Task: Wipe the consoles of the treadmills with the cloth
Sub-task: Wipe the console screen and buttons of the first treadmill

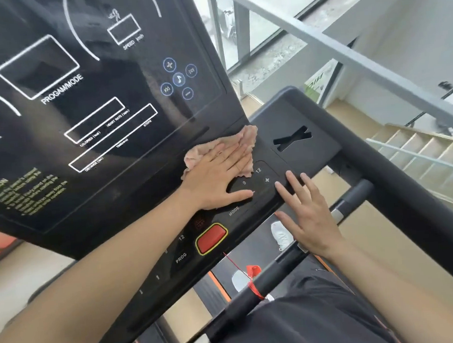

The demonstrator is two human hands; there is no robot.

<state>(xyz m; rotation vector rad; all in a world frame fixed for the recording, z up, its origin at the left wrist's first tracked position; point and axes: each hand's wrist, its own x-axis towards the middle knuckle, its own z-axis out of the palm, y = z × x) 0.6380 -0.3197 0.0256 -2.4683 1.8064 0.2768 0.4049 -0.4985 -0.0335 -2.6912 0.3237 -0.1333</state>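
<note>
Pink crumpled cloth (pixel 244 140) under flat left hand (pixel 216 176).

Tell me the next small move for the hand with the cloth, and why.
Probably slide the left hand, pressed flat on the pink cloth, down over the keypad toward the red stop button. The cloth sits at the screen's lower edge; those keys lie uncovered beside it, and the right hand only rests on the console edge.

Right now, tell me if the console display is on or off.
Off: the console display windows are dark, with only printed labels visible.
</note>
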